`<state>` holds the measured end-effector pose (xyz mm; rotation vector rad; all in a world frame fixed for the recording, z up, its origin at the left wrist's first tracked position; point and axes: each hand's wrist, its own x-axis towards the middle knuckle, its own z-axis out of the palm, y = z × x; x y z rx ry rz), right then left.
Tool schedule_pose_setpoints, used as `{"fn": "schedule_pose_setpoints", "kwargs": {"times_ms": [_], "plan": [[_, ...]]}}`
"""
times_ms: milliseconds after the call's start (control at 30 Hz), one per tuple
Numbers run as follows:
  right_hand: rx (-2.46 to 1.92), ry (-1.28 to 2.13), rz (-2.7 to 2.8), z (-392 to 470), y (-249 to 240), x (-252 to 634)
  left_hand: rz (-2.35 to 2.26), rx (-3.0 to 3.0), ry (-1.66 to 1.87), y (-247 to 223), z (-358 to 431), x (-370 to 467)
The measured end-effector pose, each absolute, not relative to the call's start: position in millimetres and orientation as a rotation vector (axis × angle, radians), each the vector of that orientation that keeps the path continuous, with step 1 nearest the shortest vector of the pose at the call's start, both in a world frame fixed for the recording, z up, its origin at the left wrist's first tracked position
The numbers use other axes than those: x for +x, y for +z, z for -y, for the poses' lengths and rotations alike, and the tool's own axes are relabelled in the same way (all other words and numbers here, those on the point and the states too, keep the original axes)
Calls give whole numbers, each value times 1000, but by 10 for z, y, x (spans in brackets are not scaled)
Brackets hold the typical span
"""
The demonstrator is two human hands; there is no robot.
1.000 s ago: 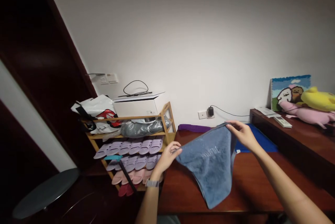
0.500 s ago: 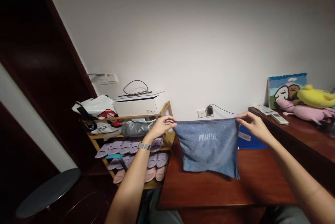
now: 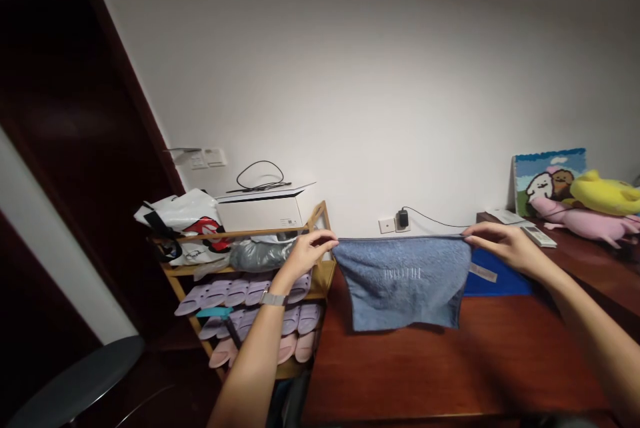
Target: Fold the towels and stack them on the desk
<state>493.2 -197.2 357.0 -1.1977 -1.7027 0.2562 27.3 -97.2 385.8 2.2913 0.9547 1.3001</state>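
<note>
A blue-grey towel (image 3: 405,298) with pale stitched lettering hangs stretched between my two hands, its top edge nearly straight. My left hand (image 3: 311,252) pinches the upper left corner between thumb and fingers; a metal-banded watch sits on that wrist. At the upper right corner, my right hand (image 3: 493,241) grips the cloth in the same way. The towel is held over a reddish-brown wooden table (image 3: 425,371); whether its lower edge touches the tabletop I cannot tell. Behind its right side lies a flat blue item (image 3: 500,281) with a pale label, partly covered by the towel.
Left of the table, a wooden rack (image 3: 320,281) holds several purple and pink slippers, a white box (image 3: 263,211) and a white bag (image 3: 180,215). A dark round stool (image 3: 80,378) stands lower left. Plush toys (image 3: 583,215) and a remote (image 3: 539,236) lie on the right-hand cabinet.
My right hand has moved slightly right, pulling the towel wider and flatter. Its lower edge has swung, and the lower right corner no longer droops as far. The camera view has tilted slightly.
</note>
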Motion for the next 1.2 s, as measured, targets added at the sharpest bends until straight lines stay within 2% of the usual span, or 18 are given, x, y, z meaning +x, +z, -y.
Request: {"fn": "schedule_pose_setpoints", "kwargs": {"times_ms": [467,833,1000,1200], "plan": [[-1230,504,1677,1907,3492,5057,-950,2301,1125,3841,853,248],[-1229,451,1665,1918,3469,5083,-944,2327,1133,3900,895,292],[-1141,225,1511,2206,3447,5121,-862,2277,1305,3956,1211,277],[-1023,202,1417,2189,3469,5045,-886,2044,1589,3849,1172,384]]}}
